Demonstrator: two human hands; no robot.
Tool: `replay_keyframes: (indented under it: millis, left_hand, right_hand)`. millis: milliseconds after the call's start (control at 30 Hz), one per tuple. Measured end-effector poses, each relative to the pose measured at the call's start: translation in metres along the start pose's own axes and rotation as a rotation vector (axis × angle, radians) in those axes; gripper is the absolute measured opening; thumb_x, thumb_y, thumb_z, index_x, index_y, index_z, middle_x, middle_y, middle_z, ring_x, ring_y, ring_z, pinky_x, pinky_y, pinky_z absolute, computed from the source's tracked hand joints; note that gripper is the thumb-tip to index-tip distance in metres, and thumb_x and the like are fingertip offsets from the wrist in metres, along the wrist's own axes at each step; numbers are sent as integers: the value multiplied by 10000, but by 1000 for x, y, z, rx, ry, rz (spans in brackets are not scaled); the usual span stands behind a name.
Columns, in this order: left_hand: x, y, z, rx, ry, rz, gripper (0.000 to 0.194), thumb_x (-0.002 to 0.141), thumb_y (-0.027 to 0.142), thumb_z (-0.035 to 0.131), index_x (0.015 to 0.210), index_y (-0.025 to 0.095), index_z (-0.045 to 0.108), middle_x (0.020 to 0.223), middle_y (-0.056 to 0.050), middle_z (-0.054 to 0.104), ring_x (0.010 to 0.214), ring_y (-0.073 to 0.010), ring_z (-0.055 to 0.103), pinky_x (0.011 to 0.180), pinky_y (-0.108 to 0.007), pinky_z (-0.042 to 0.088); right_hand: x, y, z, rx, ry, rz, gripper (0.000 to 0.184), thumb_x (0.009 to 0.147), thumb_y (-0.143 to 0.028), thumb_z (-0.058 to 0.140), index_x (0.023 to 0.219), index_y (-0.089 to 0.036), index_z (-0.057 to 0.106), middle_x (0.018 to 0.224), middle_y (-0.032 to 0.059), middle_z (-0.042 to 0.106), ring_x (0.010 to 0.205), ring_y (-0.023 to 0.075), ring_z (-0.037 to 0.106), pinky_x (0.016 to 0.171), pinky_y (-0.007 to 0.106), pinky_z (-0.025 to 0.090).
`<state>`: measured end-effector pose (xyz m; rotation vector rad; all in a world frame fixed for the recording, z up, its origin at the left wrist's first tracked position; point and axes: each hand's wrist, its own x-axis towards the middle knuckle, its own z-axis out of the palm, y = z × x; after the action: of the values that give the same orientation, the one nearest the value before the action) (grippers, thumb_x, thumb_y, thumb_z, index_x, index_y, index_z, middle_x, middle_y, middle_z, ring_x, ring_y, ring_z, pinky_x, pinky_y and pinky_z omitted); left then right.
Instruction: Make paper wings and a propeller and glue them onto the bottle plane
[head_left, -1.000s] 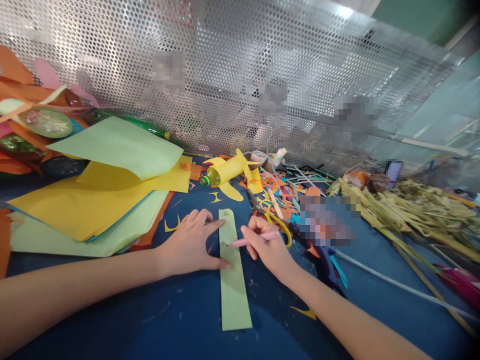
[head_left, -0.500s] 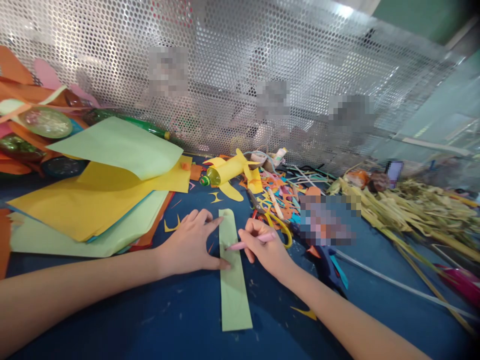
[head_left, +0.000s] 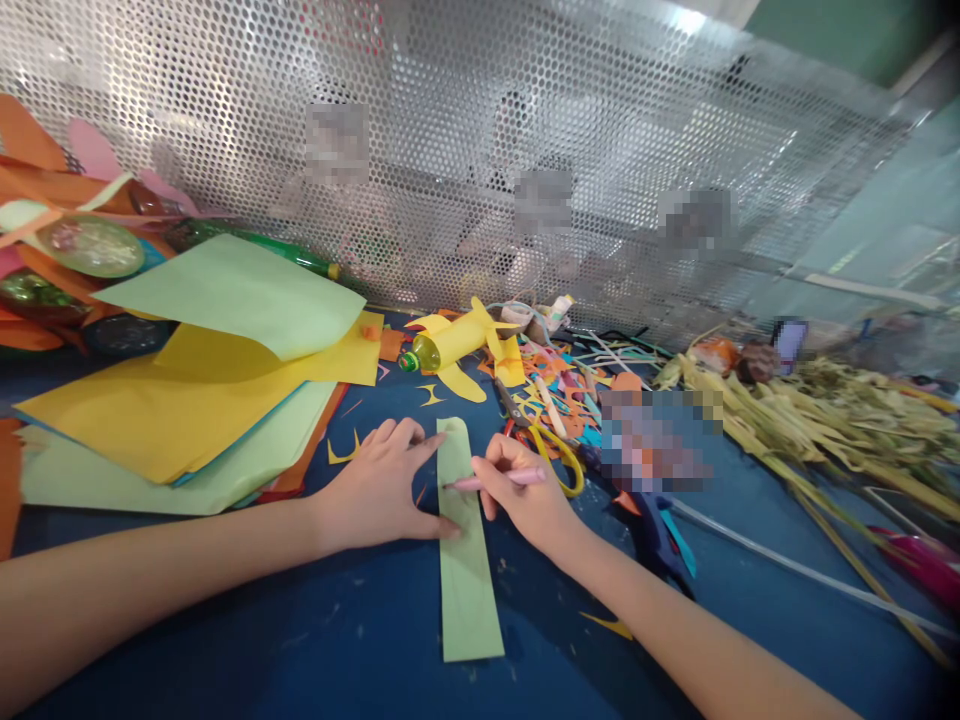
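A long, pale-green paper strip (head_left: pixel 472 610) lies flat on the dark-blue bench (head_left: pixel 337 640), its narrower end pointing away from the person. The left hand (head_left: pixel 382 480) has its thumb and forefinger spread wide, tips resting on the strip's left side, with nothing gripped. The right hand (head_left: pixel 529 495) has its fingers closed around a slim pink pen (head_left: pixel 525 477), whose tip is at the strip between the left thumb and forefinger. I judge the step in hand to be marking the paper; the next move calls for firm pressure from the left fingers and a light, guided pen tip. Just beyond the right hand lie yellow-handled metal scissors (head_left: pixel 514 408); farther back, a clear plastic bottle wrapped in yellow paper (head_left: pixel 463 340) lies before a perforated metal screen (head_left: pixel 450 120).
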<state>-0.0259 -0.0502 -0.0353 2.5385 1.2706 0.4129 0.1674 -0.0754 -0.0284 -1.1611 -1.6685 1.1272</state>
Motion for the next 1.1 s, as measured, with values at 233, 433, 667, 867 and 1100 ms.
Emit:
replay_keyframes:
  millis: [233,433,667,867,1100]
  left_hand:
    - [-1,2,-1,-11,-7,-3,1011,541,807,498,1342,198,407,1074,-80,435,1008,-287,388,945,-471,350]
    - [1,2,-2,-13,-13,-6,1014,536,818,485,1341,207,407,1086,-85,436,1021,-294,386,940,-480,351]
    - [0,2,-2,-11,-9,-18,1014,521,823,486,1335,224,413,1074,-83,443,1008,-295,394,920,-480,363]
    - [0,2,-1,1,-14,-28,1029,521,825,477,1351,223,391,1095,-88,448,1033,-311,392,937,-488,345]
    - [1,3,-2,-4,-22,-32,1023,521,815,490,1353,229,389,1116,-89,449,1057,-329,390,949,-505,326]
  right_hand:
    - [-1,4,0,9,-2,-24,257,881,-330,502,679,-229,378,445,-98,496,471,85,546,752,290,522]
    - [0,3,-2,-145,17,-49,248,880,-368,495,696,-226,409,501,-67,534,503,103,548,619,236,472]
    - [1,-1,0,-223,42,-45,248,885,-378,478,698,-230,407,547,-55,567,554,119,567,623,245,443]
    - [3,-4,1,-269,58,-43,240,877,-381,493,703,-232,422,573,-52,581,575,118,571,613,238,433]
    - [6,-2,1,-226,70,-12,240,858,-401,515,712,-235,422,566,-58,574,539,112,567,552,222,420]
